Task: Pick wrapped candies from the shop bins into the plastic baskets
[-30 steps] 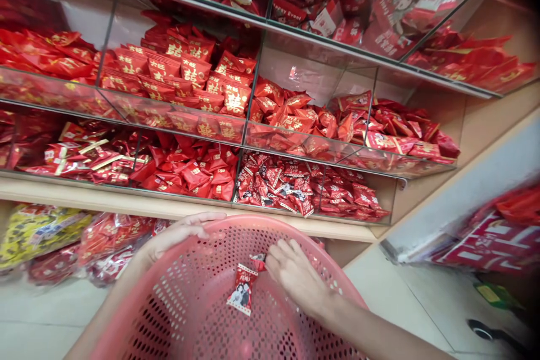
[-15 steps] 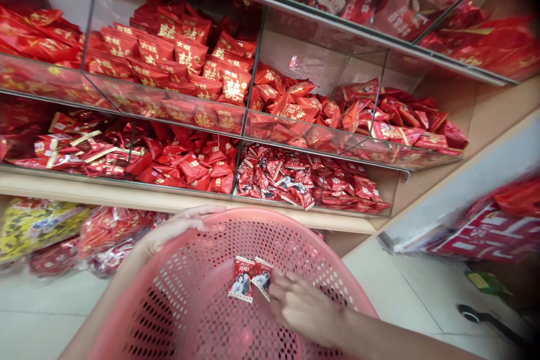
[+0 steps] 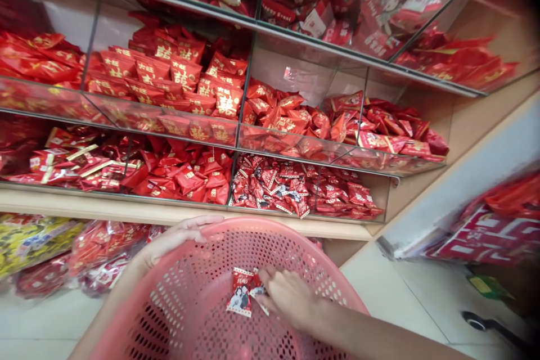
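Observation:
A pink perforated plastic basket (image 3: 181,284) fills the lower middle of the view, tilted so its inside faces me. My left hand (image 3: 179,239) is closed over its far left rim, fingers wrapped on the edge. Inside lies a small red candy packet (image 3: 241,292) printed with a couple. Just right of it, a second, similar candy packet (image 3: 258,291) is partly covered by my right hand (image 3: 289,295). The fingers of that hand are curled and pressed on this packet; the thumb side shows only in part.
Clear-fronted shelf bins (image 3: 272,183) beyond the basket hold many red packets. A wooden ledge (image 3: 105,203) runs below them. Bagged sweets (image 3: 37,242) lie under it at left. At right, a red patterned bag (image 3: 485,233) and a dark handle-like object (image 3: 476,320) are on the floor.
My right hand has shifted left and now covers more of the second packet. The view has tilted up, so shelves and basket appear lower. The left hand keeps the rim.

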`<state>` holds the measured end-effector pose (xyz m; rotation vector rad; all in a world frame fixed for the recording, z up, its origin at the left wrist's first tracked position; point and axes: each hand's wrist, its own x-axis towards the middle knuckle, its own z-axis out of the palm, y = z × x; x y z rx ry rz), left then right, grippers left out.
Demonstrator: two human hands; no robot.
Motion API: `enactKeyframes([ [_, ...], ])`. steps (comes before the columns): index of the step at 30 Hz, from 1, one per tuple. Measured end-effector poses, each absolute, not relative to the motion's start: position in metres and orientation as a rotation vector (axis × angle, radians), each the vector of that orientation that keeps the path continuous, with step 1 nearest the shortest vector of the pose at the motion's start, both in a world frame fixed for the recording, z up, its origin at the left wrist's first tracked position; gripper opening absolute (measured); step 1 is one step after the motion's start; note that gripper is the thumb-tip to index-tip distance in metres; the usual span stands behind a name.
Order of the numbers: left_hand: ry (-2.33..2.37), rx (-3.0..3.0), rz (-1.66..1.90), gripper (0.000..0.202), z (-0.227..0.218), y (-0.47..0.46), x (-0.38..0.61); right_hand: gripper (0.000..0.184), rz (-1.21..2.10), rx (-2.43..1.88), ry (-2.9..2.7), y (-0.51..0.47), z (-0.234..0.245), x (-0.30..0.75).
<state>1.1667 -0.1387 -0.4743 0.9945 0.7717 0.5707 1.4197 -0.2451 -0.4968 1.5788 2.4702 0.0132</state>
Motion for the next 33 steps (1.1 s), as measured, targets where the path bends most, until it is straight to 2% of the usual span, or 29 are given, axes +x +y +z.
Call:
enactKeyframes([
  [4, 0.710, 0.970, 0.566, 0.064, -0.474, -0.138, 1.165, 0.030, 0.154, 1.440, 2.549, -0.247, -0.502, 1.415],
  [8, 0.704, 1.011, 0.580, 0.060, -0.475, -0.137, 1.163, 0.022, 0.211, 1.473, 2.714, -0.239, -0.470, 1.410],
  [13, 0.698, 1.009, 0.614, 0.059, -0.477, -0.138, 1.163, 0.022, 0.326, 1.837, 2.834, -0.203, -0.399, 1.414],
  [17, 0.696, 1.004, 0.609, 0.062, -0.481, -0.137, 1.164, 0.021, 0.453, 2.227, 2.668, -0.171, -0.369, 1.417],
  [23, 0.667, 0.978, 0.625, 0.068, -0.487, -0.135, 1.161, 0.025, 0.535, 2.268, 2.487, -0.150, -0.381, 1.391],
  [27, 0.677, 1.012, 0.651, 0.071, -0.485, -0.137, 1.160, 0.021, 0.526, 2.265, 2.374, -0.141, -0.389, 1.374],
  [33, 0.705, 1.011, 0.621, 0.061, -0.481, -0.139, 1.162, 0.019, 0.482, 2.280, 2.343, -0.136, -0.388, 1.375],
])
